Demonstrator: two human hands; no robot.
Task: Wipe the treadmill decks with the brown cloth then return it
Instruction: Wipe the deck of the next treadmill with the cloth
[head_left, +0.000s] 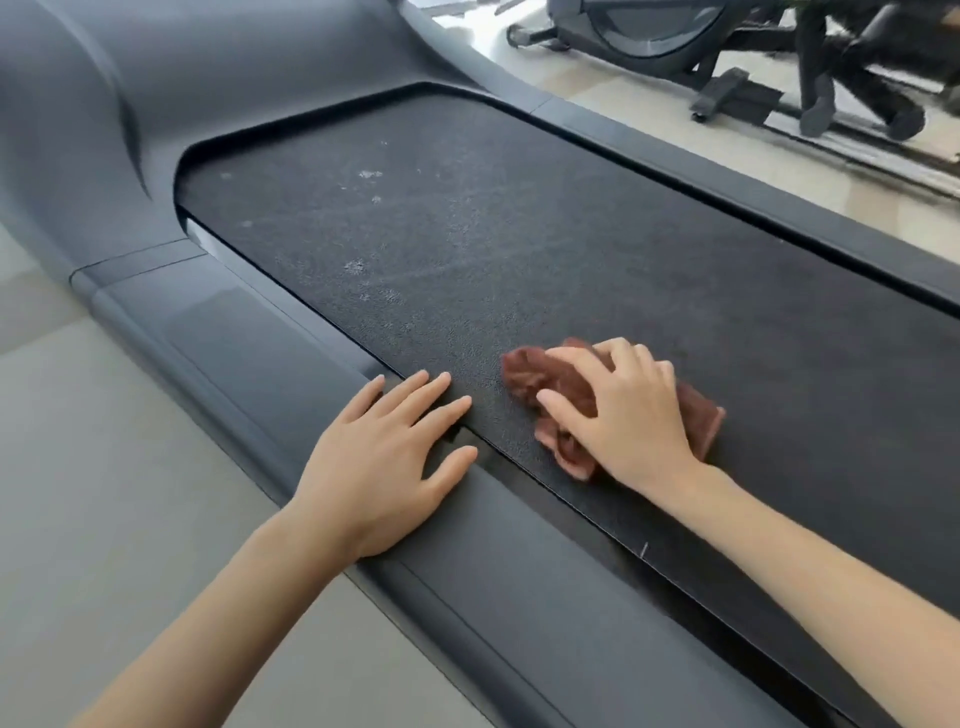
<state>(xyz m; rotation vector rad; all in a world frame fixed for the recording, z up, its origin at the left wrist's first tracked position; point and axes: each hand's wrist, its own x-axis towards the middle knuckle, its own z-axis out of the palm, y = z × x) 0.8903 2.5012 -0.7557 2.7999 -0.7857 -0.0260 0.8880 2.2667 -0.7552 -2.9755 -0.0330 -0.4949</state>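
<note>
Looks down through the head view across a dark treadmill deck (519, 218) marked with pale smudges (356, 266) toward its far end. Plants the left hand (379, 462) palm-down on the near side rail (234, 358), fingers straight and spread, tips reaching over the belt's edge – grasps nothing. Brings that forearm in from the lower left. Sets the right hand (631, 415) on the brown cloth (527, 374), fingers bent over the bunched fabric, thumb out to the left – grips it against the belt, just beside the left fingertips. Extends the right forearm in from the lower right corner. Takes in another exercise machine (649, 31) beyond the far rail.
</note>
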